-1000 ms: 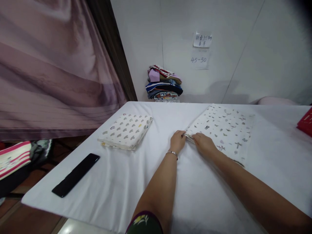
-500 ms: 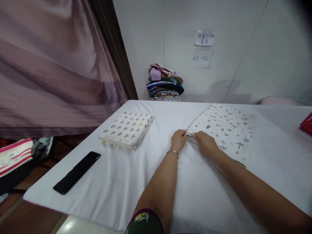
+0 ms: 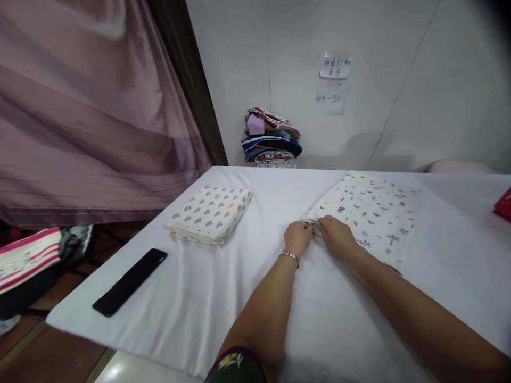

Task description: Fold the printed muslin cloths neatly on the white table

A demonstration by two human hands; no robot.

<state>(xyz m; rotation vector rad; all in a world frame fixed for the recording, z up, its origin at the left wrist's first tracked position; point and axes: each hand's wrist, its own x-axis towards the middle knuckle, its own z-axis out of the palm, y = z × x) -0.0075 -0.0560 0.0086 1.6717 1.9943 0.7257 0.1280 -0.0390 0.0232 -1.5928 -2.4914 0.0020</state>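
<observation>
A white cloth with small grey plant-like prints (image 3: 371,210) lies folded on the right half of the table. Its near left corner is pinched between the fingers of both my hands. My left hand (image 3: 298,236), with a bracelet at the wrist, is closed on the corner's edge. Just beside it, my right hand (image 3: 337,234) grips the same edge from the right, its forearm crossing over the cloth's near side. The fingertips are partly hidden by the hands. To the left lies a second folded white cloth with grey mouse-head prints (image 3: 209,215), touched by neither hand.
A black phone-like slab (image 3: 130,282) lies near the left edge of the white-covered table (image 3: 247,282). Behind the table is a stack of folded fabrics (image 3: 273,138) against the wall. A red object (image 3: 503,205) sits at the right edge. A pink curtain (image 3: 91,117) hangs at left.
My left hand has shifted slightly right and nearer to me along the cloth's corner, closer to my right hand. The right hand stays almost in place. The camera view has shifted slightly.
</observation>
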